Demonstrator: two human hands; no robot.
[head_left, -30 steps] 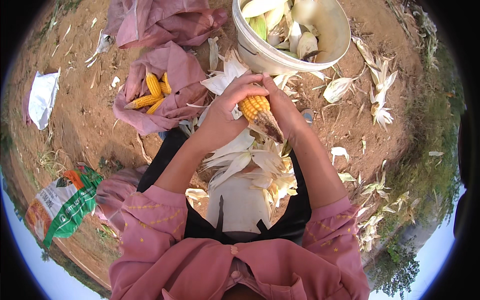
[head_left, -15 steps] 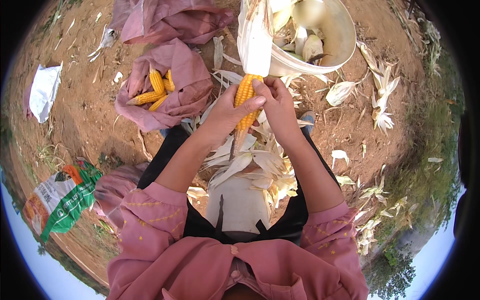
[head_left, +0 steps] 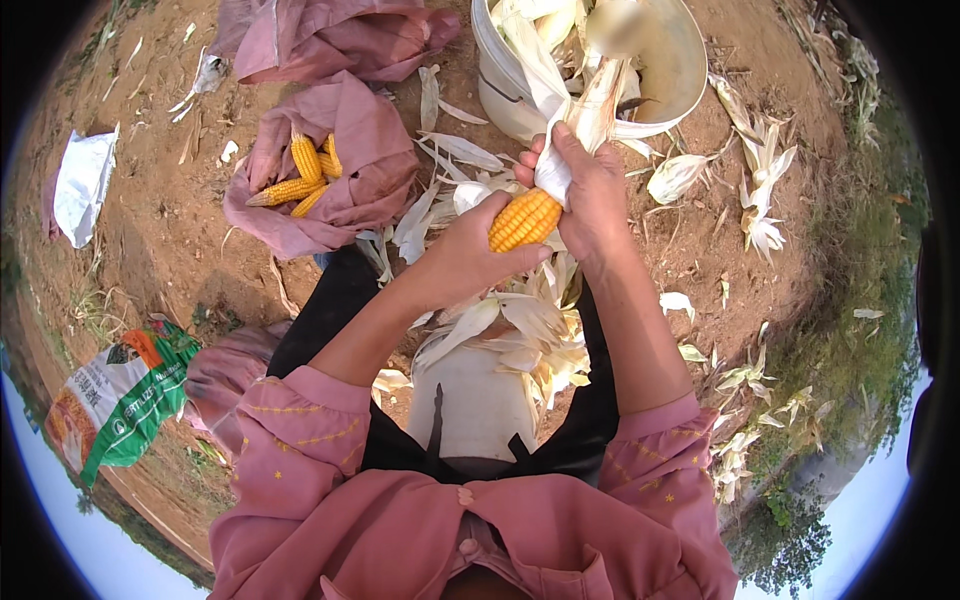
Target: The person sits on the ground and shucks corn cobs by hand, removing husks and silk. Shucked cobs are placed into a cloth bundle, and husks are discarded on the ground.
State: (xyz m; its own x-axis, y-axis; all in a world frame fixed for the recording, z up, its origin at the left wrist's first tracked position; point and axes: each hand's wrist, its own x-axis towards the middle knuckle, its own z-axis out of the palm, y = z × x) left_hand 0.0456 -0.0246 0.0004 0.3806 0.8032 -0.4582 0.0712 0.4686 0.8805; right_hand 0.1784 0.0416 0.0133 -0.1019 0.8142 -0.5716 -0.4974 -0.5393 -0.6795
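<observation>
A yellow corn cob (head_left: 525, 220) slants between my hands, its kernels bare at the lower part. My left hand (head_left: 470, 245) is closed around the bare lower end, thumb along the underside. Above it, my right hand (head_left: 592, 190) grips the pale corn husk (head_left: 553, 178), which is folded back around the cob's upper end. The loose husk leaves fan upward over the rim of a white bucket (head_left: 505, 95). The cob's tip is hidden in my left palm.
Several husked cobs (head_left: 305, 160) lie in a pink sack (head_left: 375, 150) at the left. Another pink sack (head_left: 330, 40) is beyond it. The bucket holds corn in husks. Loose husks (head_left: 540, 340) are piled between my legs. A green and white bag (head_left: 130, 400) lies at far left.
My right hand has moved up and right, from the bare cob onto the husk. The cob has tilted to the right, and the husk is bunched around its upper end.
</observation>
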